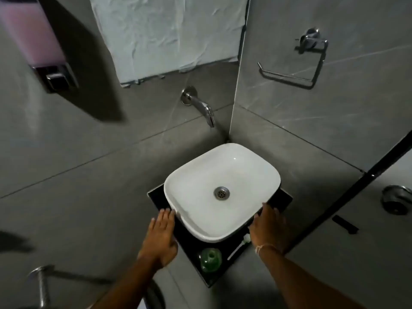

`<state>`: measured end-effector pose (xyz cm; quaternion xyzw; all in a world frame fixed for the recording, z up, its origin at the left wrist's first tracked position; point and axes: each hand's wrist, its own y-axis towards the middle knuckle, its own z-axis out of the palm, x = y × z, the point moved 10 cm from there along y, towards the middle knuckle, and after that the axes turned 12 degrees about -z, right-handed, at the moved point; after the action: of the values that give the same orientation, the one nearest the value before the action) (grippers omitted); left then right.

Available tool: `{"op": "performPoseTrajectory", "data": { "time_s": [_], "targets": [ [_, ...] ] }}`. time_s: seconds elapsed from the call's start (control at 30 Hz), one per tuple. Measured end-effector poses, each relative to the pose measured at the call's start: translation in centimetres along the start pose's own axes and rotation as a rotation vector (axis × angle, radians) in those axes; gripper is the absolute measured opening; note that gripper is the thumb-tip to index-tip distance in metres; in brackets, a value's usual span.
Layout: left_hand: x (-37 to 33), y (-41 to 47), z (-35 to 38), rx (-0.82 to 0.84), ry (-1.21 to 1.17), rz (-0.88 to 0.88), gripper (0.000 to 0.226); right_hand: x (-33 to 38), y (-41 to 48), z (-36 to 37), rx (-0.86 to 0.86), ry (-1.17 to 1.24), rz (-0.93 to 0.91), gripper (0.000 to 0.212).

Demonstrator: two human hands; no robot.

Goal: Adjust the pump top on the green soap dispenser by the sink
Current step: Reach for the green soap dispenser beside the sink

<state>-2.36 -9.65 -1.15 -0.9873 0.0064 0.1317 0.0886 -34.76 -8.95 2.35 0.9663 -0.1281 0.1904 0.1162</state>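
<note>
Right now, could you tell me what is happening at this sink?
A person stands over the white sink, both hands flat and open. The left hand and right hand are at its near corners, holding nothing. The green soap dispenser stands untouched on the black counter, beside a toothbrush.

- We see two bare forearms entering from the bottom of the frame, with no sleeves on either.
- Our left hand (161, 236), at lower centre-left, wears no ring, watch or band that we can make out.
- Our right hand (268, 228), at lower centre-right, is likewise bare of rings.
- A thin, pale thread bracelet (264, 246) circles our right wrist, with a small knot or loose end on its left side.
- Short, unpainted fingernails show pale on our left fingertips.
</note>
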Motion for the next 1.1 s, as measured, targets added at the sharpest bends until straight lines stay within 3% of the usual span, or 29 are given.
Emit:
{"op": "performPoseTrajectory", "data": {
  "time_s": [0.2, 0.3, 0.43, 0.67, 0.93, 1.1],
  "targets": [
    [0.2, -2.8, 11.8, 0.367, 0.024, -0.124, 0.091, -6.2, -3.8, 7.2, 0.346, 0.049, 0.453, 0.039],
    [-0.7, -2.6, 13.7, 0.400, -0.028, -0.154, 0.091, -7.7, -3.6, 10.1, 0.416, 0.183, 0.562, 0.054],
    [-1.1, -2.2, 15.0, 0.394, -0.072, -0.174, 0.087, -8.7, -3.3, 12.6, 0.508, 0.198, 0.575, 0.062],
    [-1.1, -2.3, 15.7, 0.350, -0.186, -0.204, 0.087, -9.6, -3.7, 14.1, 0.473, 0.235, 0.665, 0.070],
    [-1.7, -2.2, 15.4, 0.312, -0.291, -0.209, 0.076, -10.7, -4.4, 15.9, 0.369, 0.466, 0.849, 0.070],
    [-1.6, -1.9, 15.5, 0.309, -0.299, -0.221, 0.068, -9.7, -5.0, 13.5, 0.317, 0.556, 0.872, 0.073]
  ]
}}
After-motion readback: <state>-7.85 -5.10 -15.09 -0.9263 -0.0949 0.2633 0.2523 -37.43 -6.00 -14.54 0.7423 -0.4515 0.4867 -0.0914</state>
